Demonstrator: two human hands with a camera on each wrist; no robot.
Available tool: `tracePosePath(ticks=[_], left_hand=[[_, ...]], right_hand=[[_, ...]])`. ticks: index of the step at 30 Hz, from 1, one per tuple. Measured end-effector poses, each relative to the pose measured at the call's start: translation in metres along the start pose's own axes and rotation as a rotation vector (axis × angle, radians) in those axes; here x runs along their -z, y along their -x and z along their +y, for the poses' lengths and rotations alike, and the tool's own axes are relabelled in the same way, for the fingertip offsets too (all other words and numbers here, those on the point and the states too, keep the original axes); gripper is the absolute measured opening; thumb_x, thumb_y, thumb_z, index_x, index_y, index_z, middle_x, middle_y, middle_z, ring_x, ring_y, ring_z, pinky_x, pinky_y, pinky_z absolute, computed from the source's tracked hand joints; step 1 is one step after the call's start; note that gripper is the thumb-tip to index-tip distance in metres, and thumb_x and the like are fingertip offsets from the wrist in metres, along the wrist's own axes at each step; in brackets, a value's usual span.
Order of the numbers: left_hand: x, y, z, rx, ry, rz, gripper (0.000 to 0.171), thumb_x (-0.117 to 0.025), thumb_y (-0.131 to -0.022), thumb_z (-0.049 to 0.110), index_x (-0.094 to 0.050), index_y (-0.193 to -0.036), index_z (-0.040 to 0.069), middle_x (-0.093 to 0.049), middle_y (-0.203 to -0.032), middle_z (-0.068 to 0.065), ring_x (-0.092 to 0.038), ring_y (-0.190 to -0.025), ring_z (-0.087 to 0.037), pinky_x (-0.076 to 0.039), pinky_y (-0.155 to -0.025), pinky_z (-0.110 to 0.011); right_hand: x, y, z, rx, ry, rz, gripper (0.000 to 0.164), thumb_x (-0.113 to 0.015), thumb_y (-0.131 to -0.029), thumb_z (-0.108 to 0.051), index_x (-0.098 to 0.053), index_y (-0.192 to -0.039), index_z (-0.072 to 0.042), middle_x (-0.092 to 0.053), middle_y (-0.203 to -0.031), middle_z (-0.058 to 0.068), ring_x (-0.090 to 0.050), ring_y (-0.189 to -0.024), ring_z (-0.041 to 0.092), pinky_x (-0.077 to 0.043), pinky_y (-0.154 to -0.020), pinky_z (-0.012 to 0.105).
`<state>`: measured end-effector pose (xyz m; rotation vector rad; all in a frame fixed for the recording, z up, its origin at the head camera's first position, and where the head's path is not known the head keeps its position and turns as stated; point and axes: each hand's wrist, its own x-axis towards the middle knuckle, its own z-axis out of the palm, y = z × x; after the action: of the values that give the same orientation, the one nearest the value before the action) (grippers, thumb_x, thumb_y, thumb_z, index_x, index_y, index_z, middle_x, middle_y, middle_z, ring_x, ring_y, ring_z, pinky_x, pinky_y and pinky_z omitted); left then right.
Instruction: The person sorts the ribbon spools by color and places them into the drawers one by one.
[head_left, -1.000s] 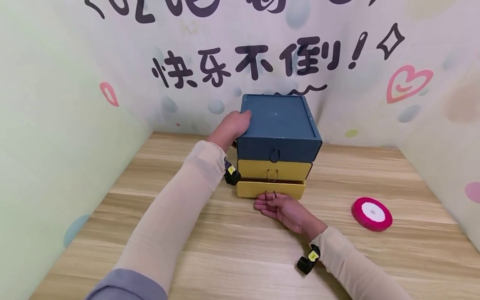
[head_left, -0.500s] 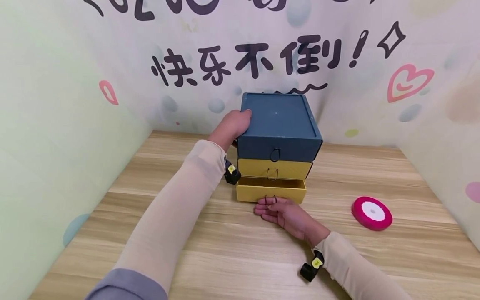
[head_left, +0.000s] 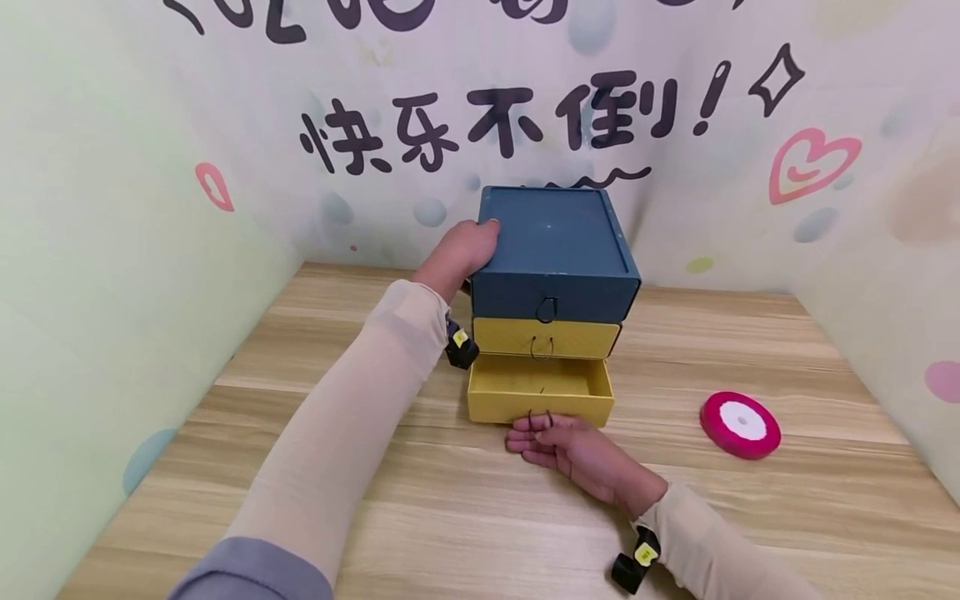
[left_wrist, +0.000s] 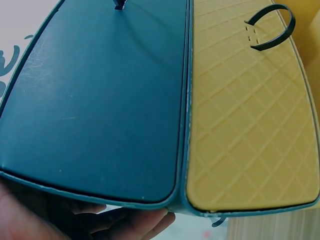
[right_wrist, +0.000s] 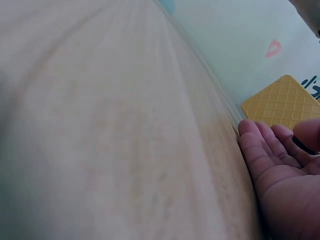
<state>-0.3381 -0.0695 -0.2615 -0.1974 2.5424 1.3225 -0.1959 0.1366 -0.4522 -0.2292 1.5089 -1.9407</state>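
A small drawer cabinet (head_left: 555,229) with a blue top stands by the back wall. My left hand (head_left: 468,247) rests against its left side, thumb over the top edge; in the left wrist view, fingers (left_wrist: 135,223) lie along the side wall. The yellow bottom drawer (head_left: 495,407) is pulled out, its inside showing. My right hand (head_left: 581,454) holds that drawer's black loop handle (head_left: 530,419), thumb pressed to the fingers, palm turned up low over the table. The blue top drawer (head_left: 510,297) and yellow middle drawer (head_left: 498,337) are closed.
A pink ribbon spool (head_left: 740,425) with a white centre lies on the wooden table (head_left: 420,517), right of the cabinet. Printed cloth walls (head_left: 375,225) enclose the table at the back and both sides. Black cameras (head_left: 636,562) hang at the wrists.
The bottom drawer has slid out toward me from a narrow gap, with my right hand drawing back on its handle. My left hand has stayed at the cabinet's side.
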Motion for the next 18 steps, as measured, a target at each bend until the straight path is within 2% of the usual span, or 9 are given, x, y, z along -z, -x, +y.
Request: tracePosePath(ticks=[7, 18], left_hand=[[0.0008, 0.0011, -0.0006, -0.001, 0.023, 0.000, 0.062, -0.028, -0.108, 0.049, -0.022, -0.159, 0.016, -0.036, -0.154, -0.007, -0.051, -0.124, -0.030, -0.051, -0.092, -0.049], [0.0003, -0.0019, -0.0008, 0.004, 0.016, -0.004, 0.063, -0.028, -0.107, 0.050, -0.022, -0.159, 0.015, -0.036, -0.154, -0.007, -0.052, -0.123, -0.029, -0.051, -0.091, -0.048]], right_hand=[[-0.0037, 0.0049, 0.0021, 0.008, 0.040, -0.022, 0.041, -0.042, -0.101, 0.000, -0.041, -0.139, 0.018, -0.055, -0.135, 0.027, -0.057, -0.124, 0.030, -0.045, -0.103, 0.035], [-0.0041, 0.0100, 0.0038, 0.004, 0.044, -0.049, 0.042, -0.042, -0.102, -0.002, -0.039, -0.139, 0.019, -0.054, -0.136, 0.029, -0.055, -0.126, 0.032, -0.043, -0.105, 0.037]])
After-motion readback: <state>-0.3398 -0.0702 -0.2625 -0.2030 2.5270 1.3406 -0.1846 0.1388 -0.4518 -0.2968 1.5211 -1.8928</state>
